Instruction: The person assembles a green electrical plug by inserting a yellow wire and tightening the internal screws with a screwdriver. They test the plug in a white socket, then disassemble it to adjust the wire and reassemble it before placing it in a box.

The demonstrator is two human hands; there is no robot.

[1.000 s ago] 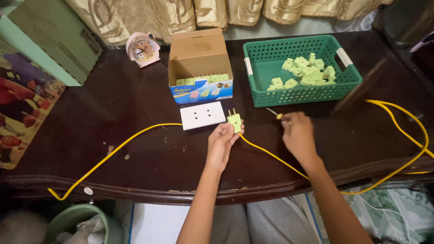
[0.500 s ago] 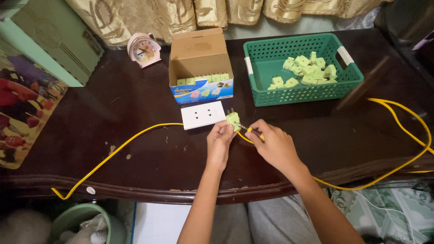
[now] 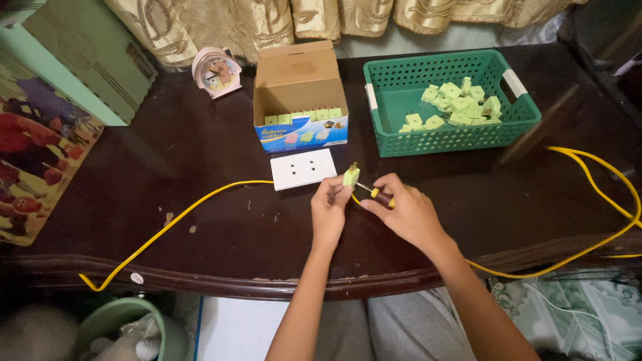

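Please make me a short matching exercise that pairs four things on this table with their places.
Things:
1. plug
2. screwdriver
3. clock
4. loose plugs

Places:
A. in the green basket
B. left of the box
C. in the left hand
D. in the right hand

Pairs: 1-C, 2-D, 3-B, 4-A

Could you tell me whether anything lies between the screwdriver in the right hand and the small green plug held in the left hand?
Nothing visible does. The right hand holds the screwdriver with its tip at the green plug, which the left hand pinches just in front of the white socket plate. The yellow cable runs beneath them.
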